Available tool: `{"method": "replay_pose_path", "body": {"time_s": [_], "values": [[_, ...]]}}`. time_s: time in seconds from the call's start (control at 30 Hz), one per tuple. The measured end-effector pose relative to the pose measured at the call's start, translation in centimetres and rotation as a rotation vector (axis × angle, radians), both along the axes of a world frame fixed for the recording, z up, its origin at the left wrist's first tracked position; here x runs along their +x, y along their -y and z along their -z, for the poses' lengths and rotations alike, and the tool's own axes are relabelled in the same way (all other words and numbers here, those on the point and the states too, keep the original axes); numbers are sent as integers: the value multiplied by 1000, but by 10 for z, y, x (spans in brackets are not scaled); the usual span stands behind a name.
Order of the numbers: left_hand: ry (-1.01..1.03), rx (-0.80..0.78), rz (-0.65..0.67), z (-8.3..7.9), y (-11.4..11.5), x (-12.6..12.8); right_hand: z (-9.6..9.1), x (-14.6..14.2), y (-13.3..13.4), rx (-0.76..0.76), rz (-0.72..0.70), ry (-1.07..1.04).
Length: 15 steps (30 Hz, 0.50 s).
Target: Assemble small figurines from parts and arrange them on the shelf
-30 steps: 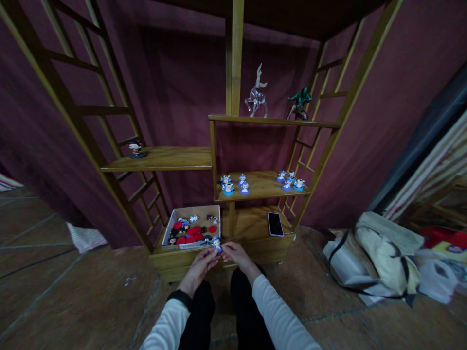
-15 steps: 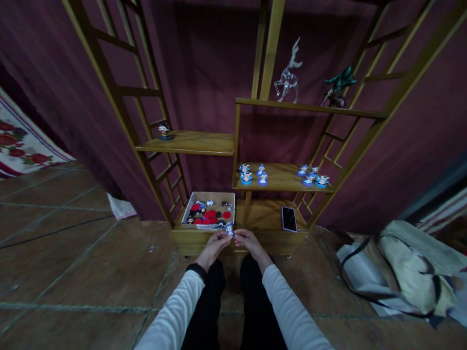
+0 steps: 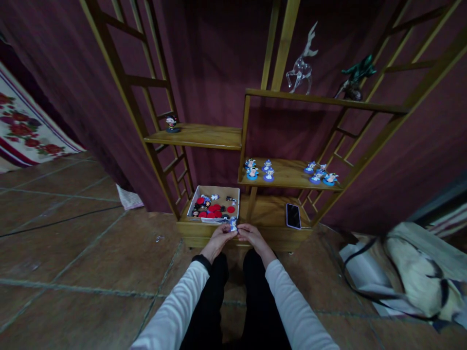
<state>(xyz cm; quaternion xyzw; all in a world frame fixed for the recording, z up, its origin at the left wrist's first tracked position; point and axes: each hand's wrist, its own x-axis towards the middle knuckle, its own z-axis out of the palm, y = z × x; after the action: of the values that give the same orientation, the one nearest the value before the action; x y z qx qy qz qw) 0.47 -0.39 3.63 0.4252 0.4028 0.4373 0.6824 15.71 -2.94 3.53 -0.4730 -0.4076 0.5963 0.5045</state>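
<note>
Between my two hands, just in front of the cardboard box, is a small blue-and-white figurine (image 3: 233, 224). My left hand (image 3: 220, 239) pinches it from the left, and the fingertips of my right hand (image 3: 251, 235) close on its right side near the base. The white box (image 3: 190, 210) behind them holds several small figurines and red round bases (image 3: 214, 209). On the shelf above to the right stand several similar figurines: a group (image 3: 269, 174) at the left end and another group (image 3: 316, 176) at the right end.
A dark-haired figurine (image 3: 171, 123) stands on the left shelf (image 3: 204, 135). A clear deer figure (image 3: 302, 65) and a green-and-brown sculpture (image 3: 355, 80) occupy the upper right shelf. A phone (image 3: 293, 216) lies on the bottom shelf. Bags (image 3: 412, 272) rest on the floor at right.
The camera view has shifted, so the shelf sits a little higher and further right. Both hands still hold the figurine together in front of the box.
</note>
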Motion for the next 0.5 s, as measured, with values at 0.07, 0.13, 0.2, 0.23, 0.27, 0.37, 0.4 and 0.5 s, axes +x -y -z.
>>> {"method": "replay_pose_path", "body": {"time_s": [0.07,0.13,0.2,0.23,0.27,0.37,0.4,0.5], "values": [[-5,24,-3,1,1,0,1,0,0,3,-6,-2],[5,51,1,0,1,0,2,-1,0,17,-13,-12],[20,67,16,-2,2,-1,2,0,1,32,-14,-24],[26,69,26,-3,3,-1,2,0,1,39,-16,-30],[31,67,34,-4,3,-1,2,0,2,44,-19,-36],[50,60,63,-6,4,-2,1,2,2,50,-11,-50],[60,61,71,-7,4,-2,0,2,3,47,-5,-52],[79,64,80,-8,4,-3,-1,2,2,31,10,-46]]}}
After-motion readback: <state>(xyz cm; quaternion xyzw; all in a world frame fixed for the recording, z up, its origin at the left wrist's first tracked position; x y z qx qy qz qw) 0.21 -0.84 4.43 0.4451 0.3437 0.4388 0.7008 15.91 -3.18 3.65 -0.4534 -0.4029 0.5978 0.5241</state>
